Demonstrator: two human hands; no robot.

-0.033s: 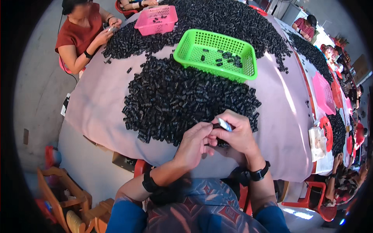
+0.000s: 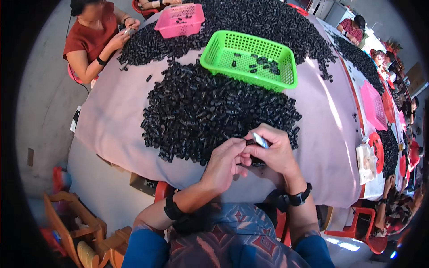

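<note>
My left hand pinches a small black cylindrical part between thumb and fingers. Closed around a slim blue-and-white tool, my right hand meets the left at the near edge of a pile. The tool's kind is unclear, and its working end is mostly hidden by my fingers beside the part. Just beyond my hands spreads the heap of similar black parts on a pinkish cloth. Behind that heap stands a green perforated basket with several black parts lying in it.
A pink basket sits at the far left among a larger pile of black parts. A person in a red top works at the left edge. On the right, another table holds black parts and a pink basket.
</note>
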